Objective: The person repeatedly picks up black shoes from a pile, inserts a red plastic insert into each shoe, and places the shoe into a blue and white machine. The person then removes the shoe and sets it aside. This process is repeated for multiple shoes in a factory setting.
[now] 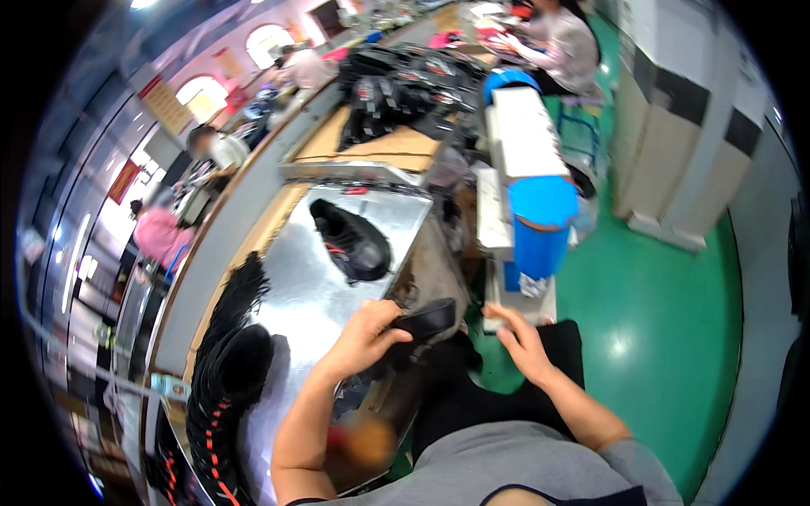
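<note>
My left hand (371,337) grips a black shoe piece (429,320), thumb on the near side, just past the right edge of the metal-topped table (312,278). The piece has a smooth rounded end, and its exact kind is hard to make out. My right hand (523,344) hovers to the right of it over my lap, thumb and forefinger apart, with nothing visible between them. On the metal top beyond my left hand lies a black shoe (359,244) with red marks. Nested black shoe uppers (215,405) with red tabs form a long row along the table's left side.
Black bundles (396,84) are heaped on cardboard at the table's far end. A blue bin (540,236) and white boxes (527,126) stand right of the table. Farther right are a pillar (666,118) and green floor (641,337). Several people work at the back and left.
</note>
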Demonstrator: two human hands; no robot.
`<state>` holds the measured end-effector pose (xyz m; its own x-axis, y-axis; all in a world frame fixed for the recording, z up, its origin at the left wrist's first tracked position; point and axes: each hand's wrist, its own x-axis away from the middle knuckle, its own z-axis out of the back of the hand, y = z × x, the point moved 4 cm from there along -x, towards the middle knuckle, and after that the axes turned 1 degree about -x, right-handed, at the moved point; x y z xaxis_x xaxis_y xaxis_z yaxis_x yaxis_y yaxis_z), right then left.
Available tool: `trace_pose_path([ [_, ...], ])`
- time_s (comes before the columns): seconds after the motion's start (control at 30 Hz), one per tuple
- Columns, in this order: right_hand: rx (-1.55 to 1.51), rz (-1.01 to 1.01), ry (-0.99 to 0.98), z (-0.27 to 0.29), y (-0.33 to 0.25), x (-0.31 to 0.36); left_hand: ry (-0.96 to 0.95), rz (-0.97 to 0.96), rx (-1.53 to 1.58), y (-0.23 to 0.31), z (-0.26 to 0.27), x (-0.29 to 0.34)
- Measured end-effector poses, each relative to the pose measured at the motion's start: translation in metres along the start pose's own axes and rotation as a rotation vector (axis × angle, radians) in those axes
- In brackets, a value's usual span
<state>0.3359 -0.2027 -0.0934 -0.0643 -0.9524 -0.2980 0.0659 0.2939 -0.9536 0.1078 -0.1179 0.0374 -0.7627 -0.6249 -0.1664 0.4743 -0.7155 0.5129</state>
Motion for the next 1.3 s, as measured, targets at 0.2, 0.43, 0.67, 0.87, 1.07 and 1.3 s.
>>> trace_pose_path([
  [0.2, -0.281, -0.205, -0.035, 0.042, 0.02, -0.019, -0.09, 0.317, 1.204, -0.029, -0.138, -0.038],
  [0.43, -0.05, -0.417, 0.321, 0.087, 0.122, -0.02, -0.115, 0.465, 1.651, -0.092, -0.277, -0.076],
  [0.67, 0.084, -0.504, 0.441, 0.109, 0.126, -0.037, -0.104, 0.585, 1.643, -0.07, -0.299, -0.111],
  [0.87, -0.722, -0.542, 0.457, 0.105, 0.178, -0.024, -0.006, 0.612, 1.428, -0.056, -0.263, -0.119],
  [1.07, -0.348, -0.465, 0.561, 0.116, 0.158, -0.024, -0.058, 0.554, 1.423, -0.074, -0.28, -0.12],
  [1.3, 0.05, -0.482, 0.493, 0.114, 0.122, -0.039, -0.056, 0.55, 1.71, -0.068, -0.304, -0.091],
])
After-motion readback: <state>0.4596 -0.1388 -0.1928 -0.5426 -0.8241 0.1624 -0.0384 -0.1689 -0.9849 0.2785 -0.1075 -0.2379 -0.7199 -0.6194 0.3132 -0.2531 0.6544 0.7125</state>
